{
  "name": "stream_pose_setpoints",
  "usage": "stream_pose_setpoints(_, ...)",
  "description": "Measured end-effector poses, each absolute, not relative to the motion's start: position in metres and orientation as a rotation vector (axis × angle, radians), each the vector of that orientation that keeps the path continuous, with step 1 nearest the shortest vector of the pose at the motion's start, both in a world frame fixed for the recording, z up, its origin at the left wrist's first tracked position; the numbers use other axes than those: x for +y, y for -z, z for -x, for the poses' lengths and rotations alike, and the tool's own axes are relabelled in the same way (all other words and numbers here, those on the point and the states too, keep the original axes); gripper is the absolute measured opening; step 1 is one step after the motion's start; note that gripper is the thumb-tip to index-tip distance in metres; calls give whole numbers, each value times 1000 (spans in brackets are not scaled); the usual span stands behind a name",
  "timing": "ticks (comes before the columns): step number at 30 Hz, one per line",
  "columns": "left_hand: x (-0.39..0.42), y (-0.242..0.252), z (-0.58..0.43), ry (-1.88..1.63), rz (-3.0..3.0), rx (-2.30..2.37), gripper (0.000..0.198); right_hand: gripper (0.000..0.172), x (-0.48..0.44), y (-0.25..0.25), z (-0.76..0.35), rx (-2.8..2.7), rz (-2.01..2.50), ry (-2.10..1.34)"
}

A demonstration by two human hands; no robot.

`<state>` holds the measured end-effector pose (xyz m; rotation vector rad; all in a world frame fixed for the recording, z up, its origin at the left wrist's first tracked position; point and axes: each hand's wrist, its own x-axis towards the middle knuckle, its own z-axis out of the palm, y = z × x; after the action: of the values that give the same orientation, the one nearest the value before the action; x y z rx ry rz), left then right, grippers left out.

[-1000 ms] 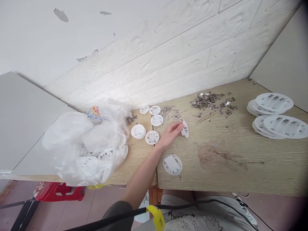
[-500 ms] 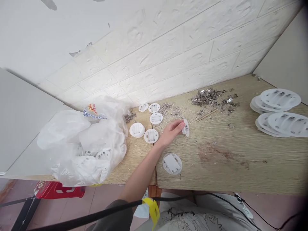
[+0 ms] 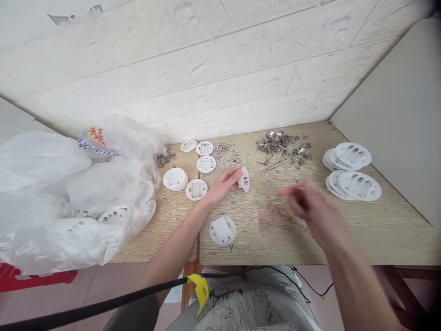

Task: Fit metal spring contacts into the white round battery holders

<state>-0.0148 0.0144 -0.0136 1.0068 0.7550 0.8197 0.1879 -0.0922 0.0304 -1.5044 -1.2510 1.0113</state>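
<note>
My left hand (image 3: 222,184) rests on the wooden table (image 3: 361,230) and pinches a small white round plastic battery cover (image 3: 245,179), held on edge. My right hand (image 3: 310,209) hovers above the table to the right of it, smeared by motion, so its fingers are unclear. Another white round cover (image 3: 222,230) lies flat near the table's front edge, just below my left hand. Several more small white covers (image 3: 196,189) lie to the left of my left hand.
A large white plastic bag (image 3: 69,197) of covers fills the left side. Piles of small metal bits (image 3: 280,145) lie near the wall, with a thin wooden stick (image 3: 273,166). Stacks of larger white discs (image 3: 353,174) sit at the right. A red stool (image 3: 34,278) stands below left.
My right hand has come into view from the right, moving over the table. The camera has swung right and down. My left hand keeps hold of the cover.
</note>
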Motion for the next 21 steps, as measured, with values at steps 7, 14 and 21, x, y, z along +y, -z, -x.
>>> stream_pose_setpoints(7,15,9,13,-916,-838,737,36,36,-7,3,-145,-1778,1576,-597)
stream_pose_setpoints(14,17,3,15,-1001,-650,827,24,36,27,10,-146,-1898,1495,-288)
stream_pose_setpoints(21,16,5,14,-991,-684,799,27,35,16,23,-156,-1964,1438,-236)
